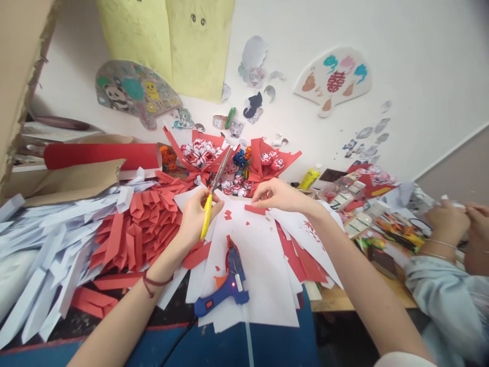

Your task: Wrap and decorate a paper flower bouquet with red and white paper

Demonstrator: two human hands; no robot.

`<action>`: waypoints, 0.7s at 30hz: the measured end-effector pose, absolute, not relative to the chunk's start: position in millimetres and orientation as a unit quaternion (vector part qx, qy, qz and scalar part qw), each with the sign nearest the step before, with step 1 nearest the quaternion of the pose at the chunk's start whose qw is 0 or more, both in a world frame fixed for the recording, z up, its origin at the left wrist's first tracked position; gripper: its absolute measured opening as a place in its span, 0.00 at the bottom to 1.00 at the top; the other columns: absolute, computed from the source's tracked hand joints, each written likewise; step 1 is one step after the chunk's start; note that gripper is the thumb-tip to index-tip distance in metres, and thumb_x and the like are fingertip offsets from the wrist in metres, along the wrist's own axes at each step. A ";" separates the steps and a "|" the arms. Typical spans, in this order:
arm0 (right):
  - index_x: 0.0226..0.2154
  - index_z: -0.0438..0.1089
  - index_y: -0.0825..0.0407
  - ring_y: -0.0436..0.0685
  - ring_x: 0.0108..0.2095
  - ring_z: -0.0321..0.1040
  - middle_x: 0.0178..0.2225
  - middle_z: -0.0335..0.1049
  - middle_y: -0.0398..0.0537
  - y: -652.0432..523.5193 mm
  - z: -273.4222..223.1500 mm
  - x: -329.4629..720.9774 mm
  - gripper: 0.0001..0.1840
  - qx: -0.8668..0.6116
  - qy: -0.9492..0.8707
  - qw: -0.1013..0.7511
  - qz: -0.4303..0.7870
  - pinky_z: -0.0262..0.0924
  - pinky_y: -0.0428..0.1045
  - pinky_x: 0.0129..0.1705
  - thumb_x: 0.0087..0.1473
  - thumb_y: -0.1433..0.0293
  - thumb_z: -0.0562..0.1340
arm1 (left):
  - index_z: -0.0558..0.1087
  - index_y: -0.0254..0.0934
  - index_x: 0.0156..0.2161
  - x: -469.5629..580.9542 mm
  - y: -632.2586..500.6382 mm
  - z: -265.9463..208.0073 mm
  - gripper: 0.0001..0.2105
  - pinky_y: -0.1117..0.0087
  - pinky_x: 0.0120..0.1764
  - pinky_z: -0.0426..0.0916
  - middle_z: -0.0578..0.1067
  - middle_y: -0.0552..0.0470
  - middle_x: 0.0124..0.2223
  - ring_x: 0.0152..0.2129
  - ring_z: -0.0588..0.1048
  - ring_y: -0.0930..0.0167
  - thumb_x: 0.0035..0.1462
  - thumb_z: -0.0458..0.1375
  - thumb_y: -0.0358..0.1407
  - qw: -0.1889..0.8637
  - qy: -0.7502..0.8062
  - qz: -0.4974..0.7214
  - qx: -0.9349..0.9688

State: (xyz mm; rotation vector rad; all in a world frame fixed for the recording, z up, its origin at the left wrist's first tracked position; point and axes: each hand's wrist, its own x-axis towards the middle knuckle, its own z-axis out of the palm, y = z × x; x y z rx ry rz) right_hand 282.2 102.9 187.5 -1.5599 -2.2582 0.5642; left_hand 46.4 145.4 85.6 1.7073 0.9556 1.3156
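Note:
My left hand (196, 210) is closed around a pair of scissors (207, 214) with yellow handles, the blades pointing up and away. Across from it, my right hand (278, 194) pinches a small folded strip of red paper (256, 209) just above white paper sheets (263, 275). Small red paper scraps (228, 215) lie on the sheets between my hands. Closer to me rests a blue hot glue gun (225, 290), its red light lit and a glue stick trailing from its back.
Folded red paper pieces (141, 224) and white ones (57, 255) are heaped at left. Red-and-white paper bouquets (202, 153) stand by the wall. A yellow bottle (310, 177) and boxes sit at right, near another person's hands (446, 221).

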 end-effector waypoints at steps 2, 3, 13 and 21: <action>0.32 0.80 0.52 0.54 0.35 0.71 0.35 0.79 0.48 100.7 185.4 285.2 0.08 -0.548 -0.800 0.156 0.189 0.60 0.46 0.36 0.51 0.66 0.67 | 0.69 0.38 0.31 46.7 147.0 84.7 0.08 0.72 0.27 0.56 0.67 0.59 0.25 0.21 0.63 0.74 0.48 0.62 0.39 0.379 0.381 0.508 0.673; 0.32 0.80 0.52 0.54 0.35 0.71 0.35 0.79 0.48 100.3 182.6 287.2 0.08 -0.546 -0.802 0.150 0.190 0.60 0.46 0.36 0.51 0.66 0.67 | 0.69 0.38 0.30 46.8 147.7 84.4 0.08 0.71 0.27 0.55 0.67 0.59 0.25 0.21 0.62 0.74 0.48 0.62 0.39 0.379 0.385 0.504 0.674; 0.30 0.79 0.52 0.53 0.32 0.71 0.31 0.78 0.44 107.4 142.4 319.4 0.04 -0.613 -0.775 0.127 0.086 0.58 0.45 0.36 0.51 0.70 0.66 | 0.69 0.39 0.30 47.1 150.2 80.9 0.08 0.70 0.32 0.60 0.71 0.57 0.28 0.25 0.69 0.71 0.46 0.61 0.40 0.370 0.400 0.482 0.686; 0.35 0.78 0.52 0.53 0.33 0.70 0.34 0.78 0.47 146.0 157.9 328.7 0.07 -0.649 -0.735 0.197 -0.018 0.57 0.45 0.36 0.56 0.69 0.64 | 0.70 0.38 0.29 45.0 152.5 82.1 0.10 0.71 0.29 0.58 0.69 0.58 0.25 0.22 0.66 0.73 0.45 0.63 0.41 0.362 0.432 0.520 0.641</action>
